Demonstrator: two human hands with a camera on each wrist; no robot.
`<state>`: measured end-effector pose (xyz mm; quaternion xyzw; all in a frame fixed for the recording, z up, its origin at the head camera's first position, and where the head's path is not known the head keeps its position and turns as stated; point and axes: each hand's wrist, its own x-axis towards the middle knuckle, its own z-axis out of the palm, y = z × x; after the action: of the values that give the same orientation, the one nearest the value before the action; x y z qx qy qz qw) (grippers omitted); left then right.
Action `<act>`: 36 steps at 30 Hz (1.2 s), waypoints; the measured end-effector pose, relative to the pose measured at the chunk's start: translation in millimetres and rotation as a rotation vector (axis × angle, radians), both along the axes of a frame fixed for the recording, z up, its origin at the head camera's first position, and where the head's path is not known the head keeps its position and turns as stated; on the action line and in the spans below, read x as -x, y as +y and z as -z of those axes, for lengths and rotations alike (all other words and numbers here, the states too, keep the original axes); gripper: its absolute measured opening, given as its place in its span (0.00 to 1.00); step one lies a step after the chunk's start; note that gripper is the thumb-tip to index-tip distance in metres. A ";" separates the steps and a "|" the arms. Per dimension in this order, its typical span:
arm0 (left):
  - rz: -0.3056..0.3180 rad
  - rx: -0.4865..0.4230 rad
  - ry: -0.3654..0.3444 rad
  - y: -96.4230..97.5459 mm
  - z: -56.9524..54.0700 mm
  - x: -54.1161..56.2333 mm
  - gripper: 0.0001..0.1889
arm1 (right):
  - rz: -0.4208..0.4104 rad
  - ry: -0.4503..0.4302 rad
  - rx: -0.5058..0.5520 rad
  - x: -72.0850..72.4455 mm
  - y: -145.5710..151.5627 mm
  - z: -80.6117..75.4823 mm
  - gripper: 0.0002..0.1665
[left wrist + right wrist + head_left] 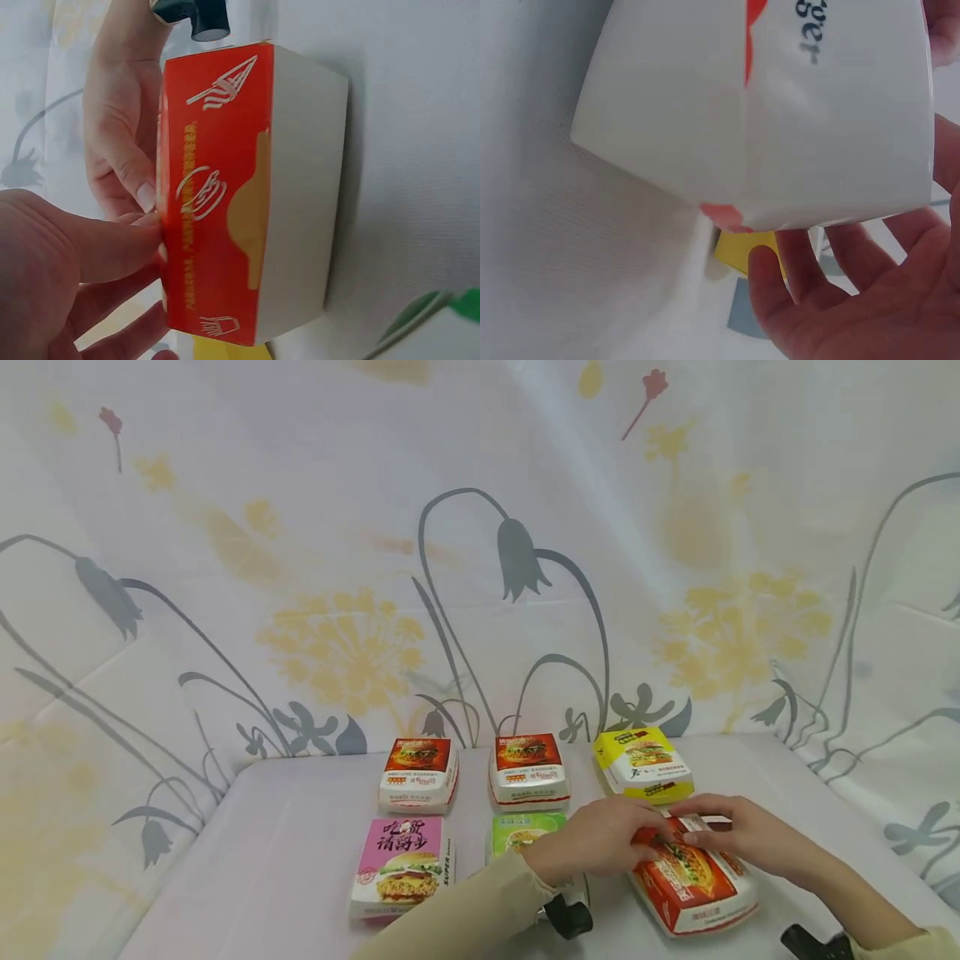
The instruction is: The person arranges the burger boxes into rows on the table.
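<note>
A red and white burger box (693, 889) stands at the front right of the table, with both hands at its top. From the left, my left hand (603, 837) rests its fingers on the lid. In the left wrist view, its thumb (116, 247) touches the upper edge of the box's red side. My right hand (757, 839) reaches over the lid from the right, fingertips close to the left hand's. In the right wrist view, the right hand's loosely bent fingers (862, 259) lie at the box's far end, partly hidden by it.
Just behind is a yellow burger box (647, 767). Two red-topped boxes, one at the back left (417, 777) and one at back centre (529, 772), share its row. A pink box (401, 868) stands front left; a green box (525, 828) is partly covered by the left arm.
</note>
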<state>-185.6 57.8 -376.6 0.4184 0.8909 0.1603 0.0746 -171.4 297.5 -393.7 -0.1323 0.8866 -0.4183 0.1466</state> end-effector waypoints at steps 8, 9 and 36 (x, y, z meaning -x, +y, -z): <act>0.009 0.013 0.092 -0.5 1.9 -2.3 0.13 | 0.057 0.037 -0.059 -4.4 -1.4 3.9 0.28; 0.006 0.014 0.095 -1.0 1.4 -3.1 0.13 | 0.063 0.045 -0.066 -5.5 -1.4 4.0 0.28; 0.125 0.166 -0.031 -7.7 -2.6 -2.3 0.27 | 0.038 0.080 -0.067 -15.0 12.5 3.2 0.28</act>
<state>-183.3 50.0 -374.0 0.4630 0.8720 0.0873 0.1327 -156.4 310.1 -396.9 -0.1272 0.9076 -0.3855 0.1074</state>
